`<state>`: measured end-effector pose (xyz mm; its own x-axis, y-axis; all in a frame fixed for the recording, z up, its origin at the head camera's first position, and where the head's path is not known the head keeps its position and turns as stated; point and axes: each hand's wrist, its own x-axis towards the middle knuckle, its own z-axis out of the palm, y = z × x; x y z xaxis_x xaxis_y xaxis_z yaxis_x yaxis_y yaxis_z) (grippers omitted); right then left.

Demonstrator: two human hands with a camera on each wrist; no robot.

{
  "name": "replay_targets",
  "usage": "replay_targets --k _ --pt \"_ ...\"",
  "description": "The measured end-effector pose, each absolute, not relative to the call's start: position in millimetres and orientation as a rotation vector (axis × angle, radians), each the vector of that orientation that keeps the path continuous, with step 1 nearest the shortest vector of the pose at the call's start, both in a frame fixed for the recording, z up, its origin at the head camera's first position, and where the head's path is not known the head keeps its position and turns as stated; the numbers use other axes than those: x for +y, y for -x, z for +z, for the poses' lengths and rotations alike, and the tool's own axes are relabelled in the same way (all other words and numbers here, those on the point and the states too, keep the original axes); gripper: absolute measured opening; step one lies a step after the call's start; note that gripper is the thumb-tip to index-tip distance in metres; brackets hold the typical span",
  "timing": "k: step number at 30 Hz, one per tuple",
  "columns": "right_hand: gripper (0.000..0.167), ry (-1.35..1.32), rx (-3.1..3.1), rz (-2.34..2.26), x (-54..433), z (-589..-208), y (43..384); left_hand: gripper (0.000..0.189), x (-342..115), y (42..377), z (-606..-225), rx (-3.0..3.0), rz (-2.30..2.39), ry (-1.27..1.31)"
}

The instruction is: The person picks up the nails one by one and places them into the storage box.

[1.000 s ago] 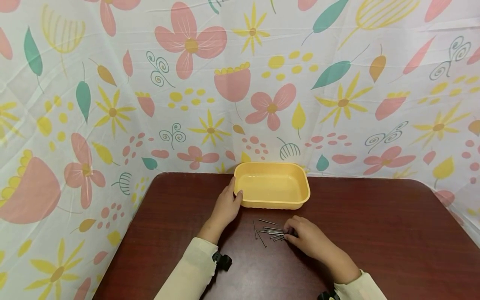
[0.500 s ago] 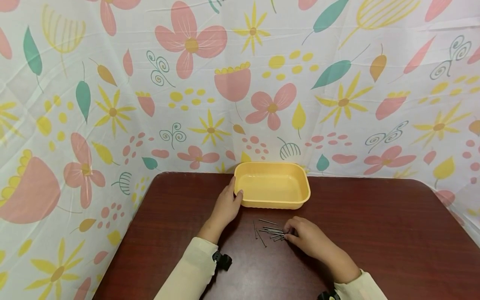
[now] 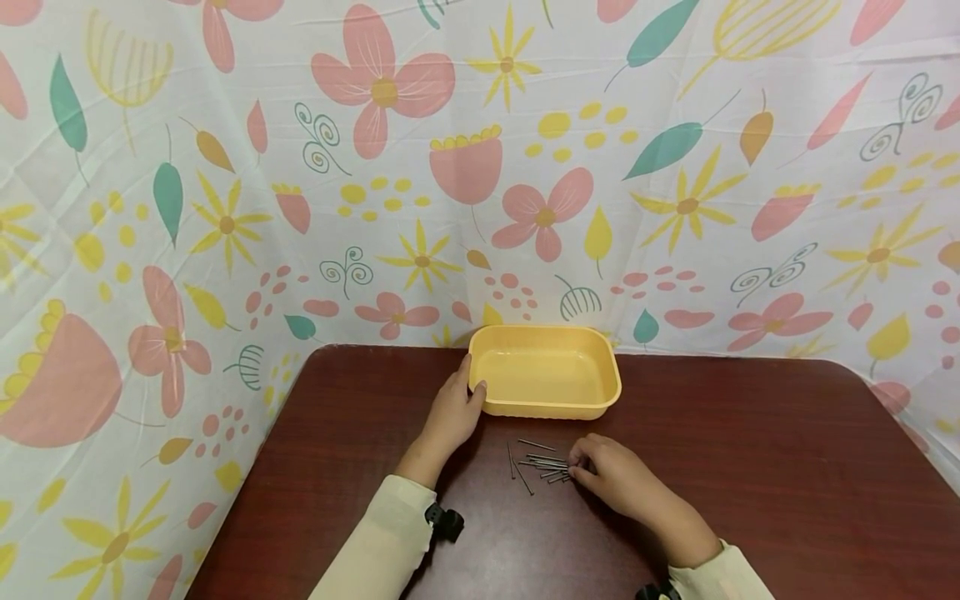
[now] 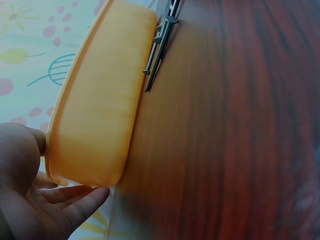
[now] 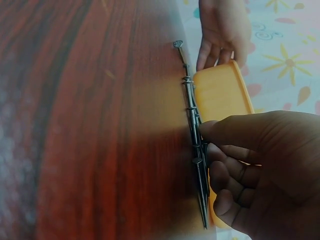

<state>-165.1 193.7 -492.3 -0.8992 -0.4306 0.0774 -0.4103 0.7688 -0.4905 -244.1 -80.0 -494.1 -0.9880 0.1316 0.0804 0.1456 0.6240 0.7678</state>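
Note:
A yellow plastic tray [image 3: 551, 410] sits at the back of the dark table. My left hand [image 3: 452, 410] holds its left end, with the thumb at the front corner by the rim and the fingers along the outer side. The tray's outer wall [image 4: 95, 100] fills much of the left wrist view. In front of the tray lies a loose pile of metal nails [image 3: 547, 463]. My right hand [image 3: 618, 475] is at the pile's right end, its thumb and curled fingers pinching some nails [image 5: 194, 125]; how many is hidden.
A few single nails [image 3: 523, 477] lie just left of the pile. Behind the dark reddish-brown table [image 3: 780, 467] hangs a white cloth [image 3: 660, 275] with printed flowers, close to the tray's back edge.

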Motion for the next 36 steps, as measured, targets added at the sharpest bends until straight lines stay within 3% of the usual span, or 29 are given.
replay_targets --k 36 --pt "0.014 0.744 3.148 -0.923 200.9 -479.2 177.0 0.066 -81.2 245.3 -497.8 -2.765 -1.441 0.215"
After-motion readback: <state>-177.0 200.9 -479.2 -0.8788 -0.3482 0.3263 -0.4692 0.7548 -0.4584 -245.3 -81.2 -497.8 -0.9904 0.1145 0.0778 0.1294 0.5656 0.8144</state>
